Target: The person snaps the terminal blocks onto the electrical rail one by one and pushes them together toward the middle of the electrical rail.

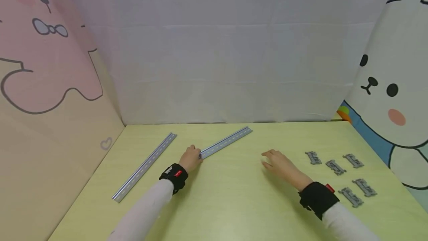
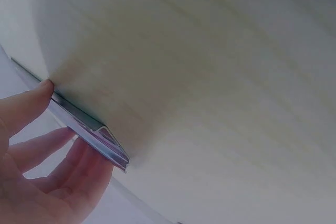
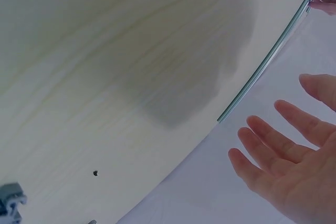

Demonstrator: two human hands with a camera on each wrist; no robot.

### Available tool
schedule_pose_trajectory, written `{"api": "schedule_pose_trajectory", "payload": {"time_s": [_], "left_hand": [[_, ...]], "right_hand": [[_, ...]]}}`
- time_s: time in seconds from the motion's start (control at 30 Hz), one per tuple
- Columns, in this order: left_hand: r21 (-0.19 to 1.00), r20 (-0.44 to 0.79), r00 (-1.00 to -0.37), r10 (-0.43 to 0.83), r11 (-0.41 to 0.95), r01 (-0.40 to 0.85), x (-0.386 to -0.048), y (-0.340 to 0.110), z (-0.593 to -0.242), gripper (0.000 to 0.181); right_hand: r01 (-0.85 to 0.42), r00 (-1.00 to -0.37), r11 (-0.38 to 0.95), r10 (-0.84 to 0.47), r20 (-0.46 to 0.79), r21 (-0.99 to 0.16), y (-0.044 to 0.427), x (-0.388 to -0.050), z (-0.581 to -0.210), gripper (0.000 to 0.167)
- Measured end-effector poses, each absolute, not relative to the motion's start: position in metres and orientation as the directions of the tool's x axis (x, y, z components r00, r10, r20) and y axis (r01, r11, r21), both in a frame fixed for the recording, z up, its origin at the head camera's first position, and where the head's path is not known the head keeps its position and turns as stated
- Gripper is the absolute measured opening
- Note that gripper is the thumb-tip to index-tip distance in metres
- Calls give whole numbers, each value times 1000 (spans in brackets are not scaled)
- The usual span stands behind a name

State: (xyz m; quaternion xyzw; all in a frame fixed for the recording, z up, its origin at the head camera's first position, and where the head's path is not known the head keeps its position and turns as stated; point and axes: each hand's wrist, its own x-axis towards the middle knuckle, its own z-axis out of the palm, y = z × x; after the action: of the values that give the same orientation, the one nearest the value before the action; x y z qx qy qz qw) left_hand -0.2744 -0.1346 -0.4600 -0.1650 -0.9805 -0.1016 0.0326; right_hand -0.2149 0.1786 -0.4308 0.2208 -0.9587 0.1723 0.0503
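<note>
The left hand (image 1: 191,159) pinches a grey strip (image 1: 227,142) printed with white dashes, near the strip's closer end; the left wrist view shows the thumb on one edge and the fingers against the other side. From that hand the strip slants off to the right, its far end near the back edge of the counter (image 1: 240,203); whether it touches the surface I cannot tell.

A second, similar strip (image 1: 145,166) lies on the counter left of the left hand, slanting away from the person. The right hand (image 1: 279,163) is spread and relaxed, its fingers apart and free of any object, between the held strip and five small grey pieces (image 1: 336,167) — these lie loosely grouped at the right side of the counter. Each wrist wears a black band (image 1: 319,198); behind the counter hangs a pale sheet (image 1: 234,55), with a pink cartoon figure (image 1: 57,55) at the left — and a white one at the right.
</note>
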Motion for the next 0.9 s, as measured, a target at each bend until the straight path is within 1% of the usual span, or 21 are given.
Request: {"api": "schedule_pose_trajectory", "payload": {"time_s": [0.23, 0.5, 0.67, 0.9], "left_hand": [[216, 109, -928, 357, 902, 373, -276, -137, -459, 17], [242, 147, -892, 428, 858, 452, -279, -141, -465, 14], [241, 159, -859, 486, 825, 511, -281, -143, -471, 15], [278, 120, -853, 508, 808, 520, -277, -139, -467, 22]], "right_hand": [[-451, -892, 837, -413, 182, -309, 179, -213, -430, 28], [-420, -908, 847, -396, 139, -325, 184, -215, -432, 29], [-417, -909, 847, -395, 135, -330, 186, -216, -432, 29], [-412, -911, 849, -397, 116, -331, 188, -217, -430, 28]]}}
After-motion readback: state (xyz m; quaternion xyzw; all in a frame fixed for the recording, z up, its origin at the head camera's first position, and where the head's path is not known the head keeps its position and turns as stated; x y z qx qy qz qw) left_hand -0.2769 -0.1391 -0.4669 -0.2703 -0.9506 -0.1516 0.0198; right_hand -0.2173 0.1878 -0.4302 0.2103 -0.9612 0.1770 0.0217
